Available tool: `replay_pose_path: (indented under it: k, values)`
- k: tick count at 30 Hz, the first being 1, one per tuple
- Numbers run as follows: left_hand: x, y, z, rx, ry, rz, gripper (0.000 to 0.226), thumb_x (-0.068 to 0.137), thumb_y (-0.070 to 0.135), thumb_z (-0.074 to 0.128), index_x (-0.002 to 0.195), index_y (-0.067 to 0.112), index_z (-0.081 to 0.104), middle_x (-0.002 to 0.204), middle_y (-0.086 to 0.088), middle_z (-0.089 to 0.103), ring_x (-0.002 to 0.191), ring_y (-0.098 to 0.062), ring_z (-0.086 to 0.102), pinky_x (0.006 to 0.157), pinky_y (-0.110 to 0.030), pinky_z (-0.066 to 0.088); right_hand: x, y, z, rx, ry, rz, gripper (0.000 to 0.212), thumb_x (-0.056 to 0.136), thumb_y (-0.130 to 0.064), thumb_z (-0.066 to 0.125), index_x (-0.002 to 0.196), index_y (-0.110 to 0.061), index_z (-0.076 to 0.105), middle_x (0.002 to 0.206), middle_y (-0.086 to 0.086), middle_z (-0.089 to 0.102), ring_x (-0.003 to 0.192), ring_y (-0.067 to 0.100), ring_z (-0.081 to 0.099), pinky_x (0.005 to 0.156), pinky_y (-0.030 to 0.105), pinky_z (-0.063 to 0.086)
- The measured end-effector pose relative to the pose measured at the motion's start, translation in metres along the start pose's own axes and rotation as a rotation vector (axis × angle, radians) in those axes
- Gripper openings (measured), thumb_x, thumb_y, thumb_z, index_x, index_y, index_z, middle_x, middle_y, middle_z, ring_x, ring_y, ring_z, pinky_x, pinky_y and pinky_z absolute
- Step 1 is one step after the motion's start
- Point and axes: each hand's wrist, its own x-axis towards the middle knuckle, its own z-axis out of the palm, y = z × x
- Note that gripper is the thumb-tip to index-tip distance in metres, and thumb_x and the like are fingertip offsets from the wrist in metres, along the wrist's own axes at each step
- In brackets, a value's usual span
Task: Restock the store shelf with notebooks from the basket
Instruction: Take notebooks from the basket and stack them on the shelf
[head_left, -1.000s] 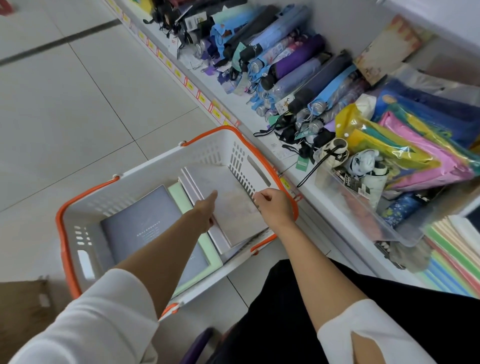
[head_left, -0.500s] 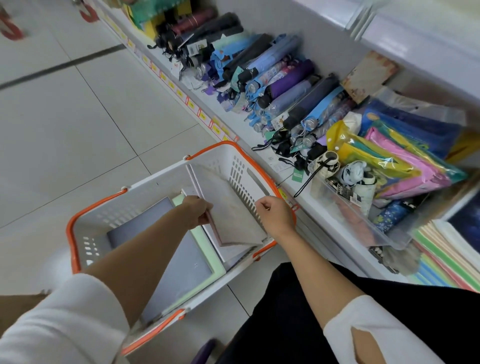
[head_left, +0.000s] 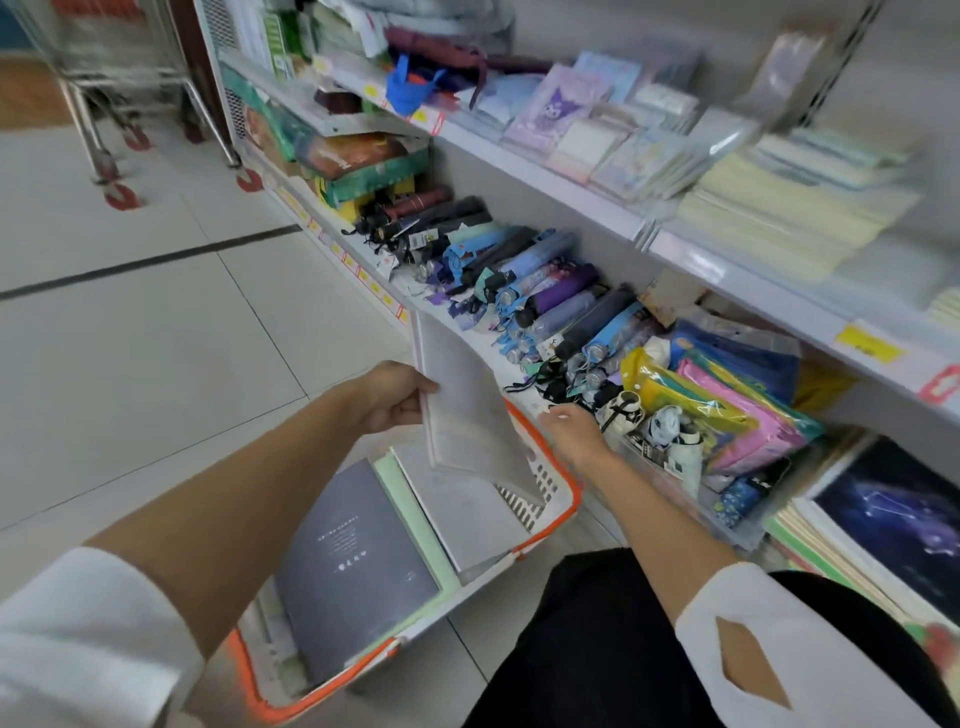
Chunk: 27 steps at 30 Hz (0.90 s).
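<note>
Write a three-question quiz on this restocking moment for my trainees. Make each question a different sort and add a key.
1. True or false: the left hand grips the pale grey notebook over the basket.
2. Which goods lie just beyond the right hand? A) folded umbrellas B) shoes C) bottles
3. Fill the gap: the dark notebook lying in the basket has a ____ cover with small pale print.

Key: 1 true; 2 A; 3 grey.
</note>
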Motion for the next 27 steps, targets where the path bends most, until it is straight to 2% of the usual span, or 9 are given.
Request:
replay_pose_path:
  k: [2, 5, 8, 10, 12, 16, 18, 24, 27]
  values:
    - [-0.015, 0.016, 0.01, -0.046, -0.043, 0.033, 0.024, 0.095, 0.0, 0.051, 0.119, -0.002, 0.053, 0.089, -0.013, 0.066, 0.077, -0.021, 0.065, 0.067, -0.031, 0.06, -0.011, -0.011, -0.018, 0.003, -0.009, 0.038, 0.018, 0.094, -0.021, 0.049, 0.084, -0.007, 0.055, 0.08, 0.011, 0.052, 0.07, 0.023, 0.048, 0.068, 0.031, 0.035]
    - [-0.035, 0.039, 0.024, -0.117, -0.119, 0.084, 0.021, 0.097, 0.002, 0.049, 0.116, 0.0, 0.055, 0.089, -0.011, 0.069, 0.077, -0.02, 0.067, 0.055, -0.025, 0.059, -0.022, -0.023, -0.049, 0.084, 0.01, 0.093, 0.02, 0.091, -0.026, 0.047, 0.083, -0.009, 0.053, 0.082, 0.011, 0.055, 0.075, 0.026, 0.054, 0.07, 0.035, 0.036]
    - [-0.054, 0.06, 0.037, -0.176, -0.236, 0.166, 0.018, 0.097, 0.001, 0.047, 0.11, 0.005, 0.059, 0.085, -0.007, 0.074, 0.071, -0.015, 0.072, 0.064, -0.025, 0.06, -0.042, -0.032, -0.08, 0.304, -0.107, 0.146, 0.016, 0.09, -0.025, 0.046, 0.084, -0.014, 0.055, 0.073, 0.007, 0.057, 0.064, 0.02, 0.054, 0.057, 0.031, 0.04]
    - [-0.064, 0.074, 0.044, -0.183, -0.312, 0.223, 0.023, 0.096, 0.001, 0.048, 0.116, 0.005, 0.059, 0.1, -0.009, 0.073, 0.075, -0.015, 0.073, 0.075, -0.027, 0.059, -0.055, -0.038, -0.102, 0.383, -0.131, 0.139, 0.019, 0.088, -0.024, 0.051, 0.099, -0.012, 0.059, 0.081, 0.009, 0.061, 0.069, 0.021, 0.057, 0.054, 0.029, 0.041]
    - [-0.073, 0.086, 0.052, -0.167, -0.362, 0.251, 0.027, 0.095, 0.001, 0.05, 0.121, 0.004, 0.058, 0.113, -0.013, 0.069, 0.082, -0.018, 0.073, 0.081, -0.029, 0.057, -0.063, -0.047, -0.127, 0.423, -0.045, 0.08, 0.026, 0.084, -0.024, 0.059, 0.107, -0.012, 0.061, 0.086, 0.01, 0.064, 0.073, 0.022, 0.059, 0.053, 0.027, 0.043]
    - [-0.09, 0.107, 0.081, -0.165, -0.391, 0.317, 0.027, 0.096, 0.004, 0.05, 0.121, 0.006, 0.058, 0.104, -0.01, 0.073, 0.083, -0.02, 0.073, 0.074, -0.028, 0.06, -0.079, -0.067, -0.175, 0.539, 0.06, -0.058, 0.021, 0.094, -0.014, 0.054, 0.114, -0.016, 0.061, 0.098, 0.008, 0.066, 0.084, 0.024, 0.061, 0.062, 0.034, 0.051]
    - [-0.097, 0.119, 0.103, -0.122, -0.376, 0.352, 0.029, 0.097, 0.005, 0.049, 0.125, 0.007, 0.056, 0.111, -0.012, 0.07, 0.089, -0.022, 0.07, 0.074, -0.029, 0.06, -0.089, -0.073, -0.195, 0.572, 0.111, -0.091, 0.023, 0.095, -0.01, 0.052, 0.116, -0.015, 0.059, 0.101, 0.009, 0.066, 0.086, 0.026, 0.062, 0.06, 0.032, 0.055]
    - [-0.113, 0.147, 0.182, -0.099, -0.36, 0.433, 0.032, 0.101, 0.013, 0.043, 0.131, 0.003, 0.05, 0.125, -0.014, 0.061, 0.096, -0.024, 0.062, 0.07, -0.031, 0.052, -0.112, -0.071, -0.254, 0.724, 0.308, -0.142, 0.031, 0.092, 0.003, 0.051, 0.118, -0.01, 0.062, 0.092, 0.007, 0.067, 0.077, 0.022, 0.063, 0.057, 0.029, 0.053]
    - [-0.114, 0.155, 0.224, -0.114, -0.372, 0.451, 0.035, 0.1, 0.011, 0.046, 0.133, 0.001, 0.049, 0.125, -0.016, 0.062, 0.105, -0.03, 0.062, 0.081, -0.041, 0.053, -0.122, -0.065, -0.278, 0.793, 0.415, -0.136, 0.028, 0.092, 0.003, 0.053, 0.114, -0.01, 0.063, 0.087, 0.005, 0.064, 0.075, 0.021, 0.061, 0.063, 0.034, 0.054]
